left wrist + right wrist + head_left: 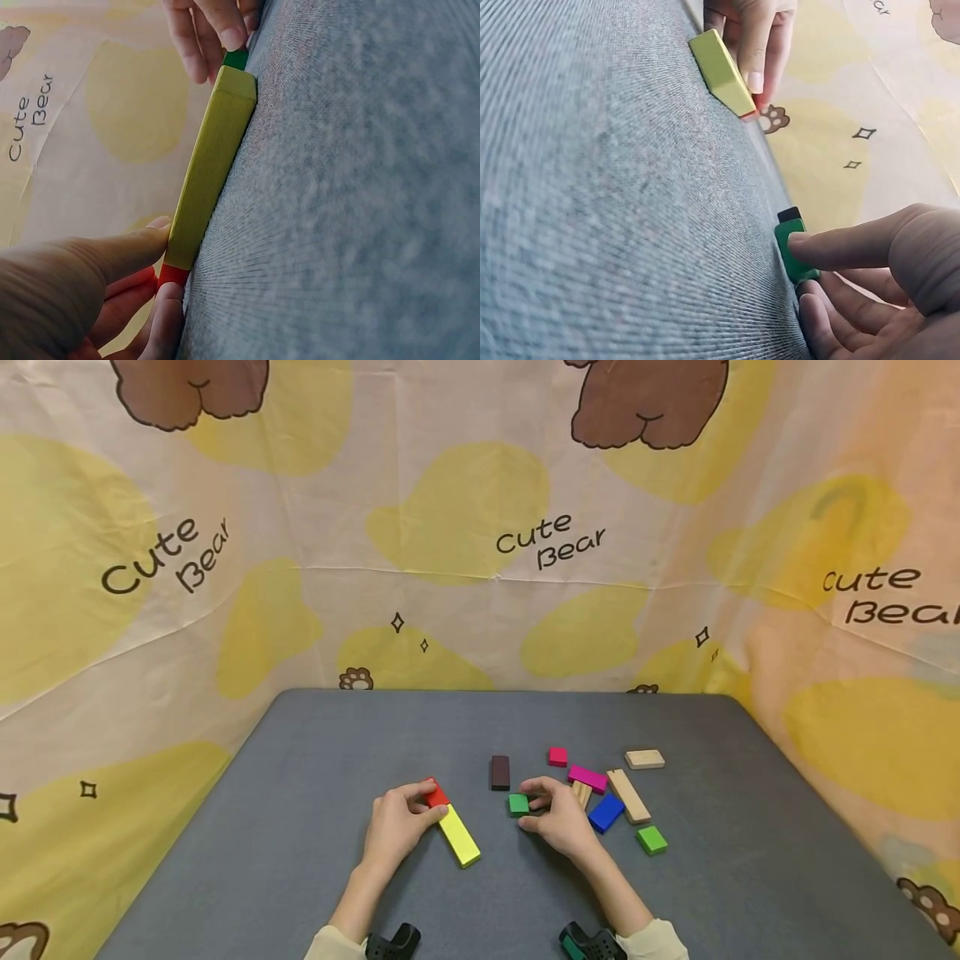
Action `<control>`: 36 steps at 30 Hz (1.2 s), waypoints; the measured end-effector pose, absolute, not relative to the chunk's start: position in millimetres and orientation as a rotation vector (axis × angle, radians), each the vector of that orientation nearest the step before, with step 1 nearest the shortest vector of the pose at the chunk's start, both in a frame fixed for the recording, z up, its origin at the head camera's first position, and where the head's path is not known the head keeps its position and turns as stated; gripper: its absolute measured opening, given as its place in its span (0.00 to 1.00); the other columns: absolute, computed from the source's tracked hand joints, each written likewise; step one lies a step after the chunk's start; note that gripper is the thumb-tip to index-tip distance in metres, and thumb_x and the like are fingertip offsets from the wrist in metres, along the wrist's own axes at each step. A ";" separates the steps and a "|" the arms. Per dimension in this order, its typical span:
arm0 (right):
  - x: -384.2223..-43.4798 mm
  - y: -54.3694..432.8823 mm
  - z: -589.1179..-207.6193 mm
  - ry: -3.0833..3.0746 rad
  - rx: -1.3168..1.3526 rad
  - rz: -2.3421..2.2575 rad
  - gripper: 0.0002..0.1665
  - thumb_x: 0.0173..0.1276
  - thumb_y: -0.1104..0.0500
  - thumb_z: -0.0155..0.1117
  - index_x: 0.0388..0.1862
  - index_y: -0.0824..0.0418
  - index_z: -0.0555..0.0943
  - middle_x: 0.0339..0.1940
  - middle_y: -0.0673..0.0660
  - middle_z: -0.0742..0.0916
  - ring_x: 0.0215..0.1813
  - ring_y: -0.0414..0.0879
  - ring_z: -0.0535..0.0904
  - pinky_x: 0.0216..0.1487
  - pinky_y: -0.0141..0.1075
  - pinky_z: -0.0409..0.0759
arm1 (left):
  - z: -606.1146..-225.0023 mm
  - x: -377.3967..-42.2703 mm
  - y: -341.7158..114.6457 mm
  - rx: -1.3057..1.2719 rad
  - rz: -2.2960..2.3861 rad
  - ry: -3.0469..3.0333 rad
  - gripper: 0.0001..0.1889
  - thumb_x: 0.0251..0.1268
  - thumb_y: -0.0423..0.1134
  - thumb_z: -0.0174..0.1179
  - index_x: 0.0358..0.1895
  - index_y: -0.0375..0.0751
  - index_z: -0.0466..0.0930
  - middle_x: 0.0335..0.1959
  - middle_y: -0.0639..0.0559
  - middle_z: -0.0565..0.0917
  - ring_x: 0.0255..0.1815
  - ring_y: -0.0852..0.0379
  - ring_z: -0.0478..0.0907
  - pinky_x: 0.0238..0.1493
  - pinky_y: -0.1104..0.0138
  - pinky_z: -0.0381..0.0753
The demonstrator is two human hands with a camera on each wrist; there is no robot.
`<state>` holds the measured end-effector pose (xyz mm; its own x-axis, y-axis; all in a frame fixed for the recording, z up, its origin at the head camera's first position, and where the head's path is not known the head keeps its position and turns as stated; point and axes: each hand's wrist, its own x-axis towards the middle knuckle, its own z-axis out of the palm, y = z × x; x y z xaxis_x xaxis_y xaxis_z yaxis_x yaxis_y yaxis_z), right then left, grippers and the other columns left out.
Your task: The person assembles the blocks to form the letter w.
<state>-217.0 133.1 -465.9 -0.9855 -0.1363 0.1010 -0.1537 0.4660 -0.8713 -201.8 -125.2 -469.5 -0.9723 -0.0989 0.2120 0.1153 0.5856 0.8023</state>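
Observation:
A red block (437, 792) lies end to end with a long yellow block (460, 837) on the grey table. My left hand (396, 827) holds the red block between thumb and fingers, the thumb tip close to the seam with the yellow one. My right hand (561, 818) is spread around the right side of a dark green block (518, 805). In the head view its thumb and forefinger stand apart from that block's near and far sides. The right wrist view shows the thumb in front of the green block (796, 251); contact is unclear.
Past the green block lies a dark brown block (500, 772). Right of my right hand are a magenta block (587, 778), a blue block (606, 814), natural wood blocks (628, 796) and a light green block (652, 840). A pink-red cube (557, 757) sits farther back. A printed cloth (465, 610) hangs behind.

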 end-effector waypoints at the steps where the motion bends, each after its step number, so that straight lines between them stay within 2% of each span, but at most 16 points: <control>1: -217.0 132.9 -466.3 -2.673 0.265 1.583 0.25 0.52 0.75 0.75 0.50 0.65 0.82 0.47 0.57 0.85 0.44 0.51 0.79 0.46 0.46 0.79 | -469.5 -201.8 -125.2 -0.013 -1.332 -2.583 0.23 0.51 0.38 0.77 0.53 0.40 0.86 0.42 0.47 0.87 0.28 0.63 0.81 0.25 0.65 0.76; 10: -210.7 131.9 -463.5 -2.658 0.299 1.455 0.23 0.53 0.71 0.77 0.49 0.65 0.82 0.41 0.53 0.84 0.42 0.48 0.80 0.43 0.43 0.79 | -467.6 -201.9 -126.6 0.002 -1.321 -2.584 0.23 0.50 0.39 0.77 0.53 0.41 0.86 0.39 0.48 0.88 0.27 0.63 0.80 0.25 0.65 0.75; 17: -188.5 139.5 -450.4 -2.621 0.314 1.650 0.25 0.53 0.68 0.78 0.51 0.66 0.82 0.42 0.52 0.85 0.44 0.49 0.80 0.42 0.38 0.79 | -470.6 -200.3 -126.2 0.002 -1.313 -2.591 0.23 0.51 0.38 0.76 0.53 0.39 0.86 0.40 0.48 0.87 0.26 0.64 0.79 0.24 0.66 0.75; 23: -175.7 143.1 -449.9 -2.662 0.457 1.798 0.27 0.53 0.67 0.78 0.52 0.69 0.79 0.43 0.55 0.84 0.46 0.51 0.80 0.43 0.36 0.80 | -469.5 -202.3 -124.6 -0.017 -1.310 -2.588 0.23 0.51 0.39 0.76 0.54 0.40 0.86 0.42 0.48 0.87 0.26 0.63 0.78 0.24 0.66 0.75; 30: -175.2 134.0 -456.7 -2.786 0.683 1.846 0.25 0.52 0.69 0.78 0.50 0.68 0.80 0.41 0.53 0.85 0.43 0.50 0.80 0.41 0.35 0.79 | -469.8 -201.4 -123.8 -0.002 -1.320 -2.591 0.23 0.51 0.38 0.76 0.53 0.39 0.86 0.41 0.48 0.87 0.26 0.63 0.78 0.24 0.66 0.75; 36: -174.3 126.5 -459.4 -2.803 0.711 1.861 0.24 0.48 0.72 0.79 0.46 0.68 0.82 0.37 0.53 0.85 0.37 0.50 0.79 0.36 0.34 0.78 | -471.3 -201.0 -124.8 0.001 -1.309 -2.583 0.23 0.51 0.38 0.76 0.53 0.39 0.86 0.41 0.49 0.87 0.26 0.63 0.78 0.25 0.65 0.75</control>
